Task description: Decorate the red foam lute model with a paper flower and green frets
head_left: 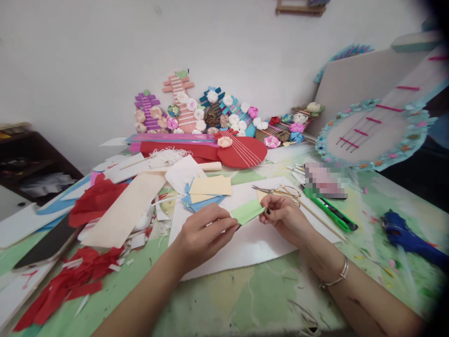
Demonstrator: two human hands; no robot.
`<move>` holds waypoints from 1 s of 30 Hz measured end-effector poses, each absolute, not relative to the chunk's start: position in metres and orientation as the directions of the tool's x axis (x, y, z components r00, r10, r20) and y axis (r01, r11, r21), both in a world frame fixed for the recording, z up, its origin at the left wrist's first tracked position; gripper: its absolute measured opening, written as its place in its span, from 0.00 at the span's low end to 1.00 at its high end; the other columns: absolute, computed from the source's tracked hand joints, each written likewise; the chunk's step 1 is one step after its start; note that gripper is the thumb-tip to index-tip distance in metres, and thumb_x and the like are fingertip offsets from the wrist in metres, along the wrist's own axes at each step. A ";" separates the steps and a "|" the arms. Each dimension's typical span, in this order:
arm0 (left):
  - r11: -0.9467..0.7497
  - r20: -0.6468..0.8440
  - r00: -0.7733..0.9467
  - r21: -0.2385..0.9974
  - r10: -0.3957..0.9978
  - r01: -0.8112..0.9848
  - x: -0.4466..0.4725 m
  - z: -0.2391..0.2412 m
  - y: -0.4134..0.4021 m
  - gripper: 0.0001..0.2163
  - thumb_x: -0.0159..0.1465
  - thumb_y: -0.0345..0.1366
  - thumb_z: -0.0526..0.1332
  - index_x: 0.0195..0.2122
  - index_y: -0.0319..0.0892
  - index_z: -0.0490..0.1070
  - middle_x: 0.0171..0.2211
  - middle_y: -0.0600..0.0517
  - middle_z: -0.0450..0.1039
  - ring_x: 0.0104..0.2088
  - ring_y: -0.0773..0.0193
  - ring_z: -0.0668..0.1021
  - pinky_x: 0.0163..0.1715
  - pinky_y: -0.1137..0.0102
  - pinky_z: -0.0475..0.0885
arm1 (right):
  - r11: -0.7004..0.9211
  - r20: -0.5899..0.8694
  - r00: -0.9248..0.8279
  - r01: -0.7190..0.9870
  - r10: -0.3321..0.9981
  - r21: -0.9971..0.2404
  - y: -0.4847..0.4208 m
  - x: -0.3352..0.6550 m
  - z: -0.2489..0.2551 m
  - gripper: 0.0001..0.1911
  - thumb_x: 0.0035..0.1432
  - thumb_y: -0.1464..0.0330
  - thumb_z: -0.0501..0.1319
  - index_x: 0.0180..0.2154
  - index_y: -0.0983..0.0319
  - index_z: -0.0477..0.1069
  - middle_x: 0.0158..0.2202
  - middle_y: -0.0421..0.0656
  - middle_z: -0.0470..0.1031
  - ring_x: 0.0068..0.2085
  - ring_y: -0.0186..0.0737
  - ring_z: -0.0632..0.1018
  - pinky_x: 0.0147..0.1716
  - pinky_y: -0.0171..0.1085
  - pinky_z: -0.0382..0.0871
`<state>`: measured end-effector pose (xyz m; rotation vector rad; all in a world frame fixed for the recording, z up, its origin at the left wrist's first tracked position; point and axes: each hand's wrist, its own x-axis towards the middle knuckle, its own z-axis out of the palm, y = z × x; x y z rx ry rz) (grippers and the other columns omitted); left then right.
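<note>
A small strip of light green paper (246, 212) is stretched between both my hands, just above a white sheet (252, 243) on the table. My left hand (206, 231) pinches its left end with thumb and fingers closed. My right hand (284, 216) pinches the right end, fingers curled; a silver bangle sits on that wrist. Scissors with gold handles (280, 191) lie just behind my right hand.
A green utility knife (333, 213) and a thin wooden stick lie to the right, a blue glue gun (407, 234) further right. Red paper scraps (80, 276), cream and blue sheets (206, 192) lie at left. Paper guitars with flowers (224, 126) lean on the wall.
</note>
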<state>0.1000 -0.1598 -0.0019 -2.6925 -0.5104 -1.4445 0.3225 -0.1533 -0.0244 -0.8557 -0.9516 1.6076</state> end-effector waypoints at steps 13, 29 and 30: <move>-0.934 0.810 0.557 -0.035 0.182 0.355 0.098 -0.005 -0.160 0.12 0.53 0.21 0.63 0.38 0.38 0.68 0.29 0.48 0.71 0.31 0.66 0.73 0.30 0.70 0.71 | -0.152 -0.065 -0.217 -0.413 0.974 -0.898 -0.155 0.320 -0.024 0.09 0.37 0.74 0.69 0.24 0.65 0.70 0.21 0.43 0.76 0.25 0.38 0.78 0.24 0.31 0.71; -0.928 0.801 0.549 0.020 0.238 0.372 0.102 -0.009 -0.159 0.10 0.56 0.21 0.59 0.36 0.40 0.65 0.29 0.49 0.69 0.31 0.65 0.72 0.31 0.69 0.70 | -0.068 -0.008 -0.165 -0.363 0.986 -0.929 -0.156 0.320 -0.025 0.10 0.41 0.70 0.70 0.25 0.65 0.70 0.22 0.42 0.76 0.26 0.35 0.78 0.27 0.31 0.72; -0.925 0.809 0.536 0.027 0.243 0.379 0.103 -0.009 -0.159 0.09 0.56 0.21 0.59 0.36 0.40 0.66 0.29 0.49 0.69 0.31 0.66 0.72 0.31 0.70 0.70 | -0.050 0.006 -0.152 -0.357 0.988 -0.933 -0.156 0.320 -0.026 0.10 0.41 0.70 0.70 0.25 0.64 0.70 0.23 0.42 0.76 0.26 0.35 0.78 0.27 0.31 0.72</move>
